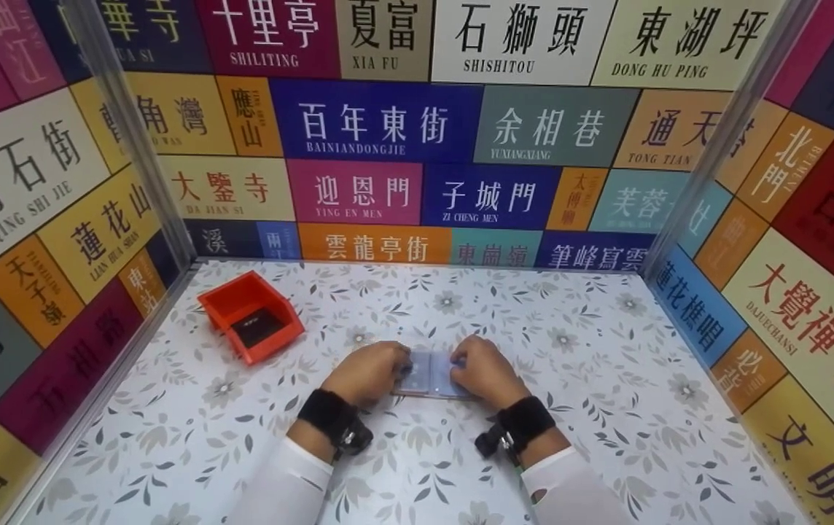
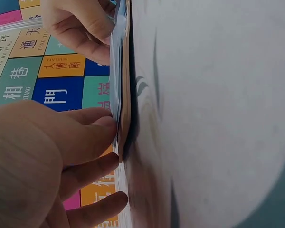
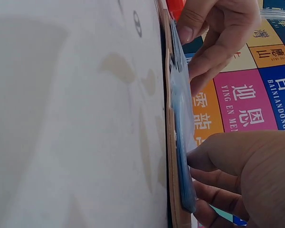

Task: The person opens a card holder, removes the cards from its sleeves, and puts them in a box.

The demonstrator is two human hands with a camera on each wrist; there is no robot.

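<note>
An opened card holder (image 1: 429, 373) with clear bluish plastic sleeves lies on the table between the hands. Its brown cover (image 3: 174, 166) shows as a thin edge beneath the sleeves in the wrist views. At the holder's left side, my left hand (image 1: 375, 370) pinches the sleeve edge with thumb and forefinger, the other fingers spread lower in the left wrist view. My right hand (image 1: 486, 370) has its fingers curled at the right-hand sleeves (image 3: 184, 156), gripping them at the edge. The sleeves stand slightly raised off the cover in the right wrist view.
A red-orange bin (image 1: 251, 315) stands at the back left, with a flat dark thing (image 1: 256, 326) bearing small pale marks inside. Panels of coloured sign blocks (image 1: 377, 120) wall the flower-patterned table (image 1: 592, 408) at the back and both sides.
</note>
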